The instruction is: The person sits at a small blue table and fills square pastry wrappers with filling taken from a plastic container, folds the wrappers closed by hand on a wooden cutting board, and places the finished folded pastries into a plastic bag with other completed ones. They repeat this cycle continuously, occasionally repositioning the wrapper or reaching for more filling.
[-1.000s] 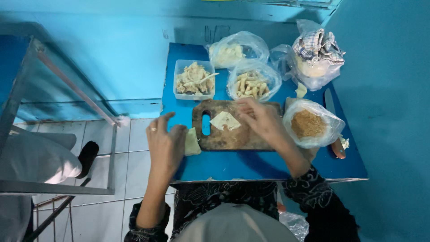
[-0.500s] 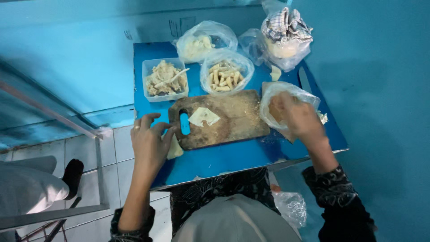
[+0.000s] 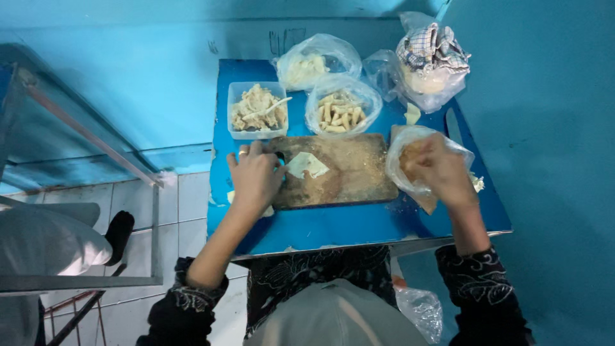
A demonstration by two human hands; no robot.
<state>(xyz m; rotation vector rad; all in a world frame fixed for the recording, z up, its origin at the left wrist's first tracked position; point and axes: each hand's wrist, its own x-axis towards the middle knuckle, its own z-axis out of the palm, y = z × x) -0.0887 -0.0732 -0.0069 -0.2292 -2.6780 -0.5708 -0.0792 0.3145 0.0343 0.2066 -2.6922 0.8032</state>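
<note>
A wooden cutting board [image 3: 349, 173] lies on a small blue table [image 3: 333, 224], dusted with crumbs. On it sits a folded pale dough piece [image 3: 306, 165]. My left hand [image 3: 255, 176] rests flat on the board's left end, fingers spread, just left of the dough. My right hand [image 3: 442, 170] reaches into a clear plastic bag of brown crumbs [image 3: 410, 163] at the board's right end; its fingers are partly hidden in the bag.
Behind the board stand a plastic tub of filling with a spoon [image 3: 257, 109], a bag of rolled pieces [image 3: 341, 109], a bag of pale dough [image 3: 314, 64] and a bag holding a checked cloth [image 3: 430, 57]. Blue walls close in at right and behind; tiled floor lies left.
My right hand has left the dough on the board and gone right into the crumb bag. My left hand has slid onto the board's left end.
</note>
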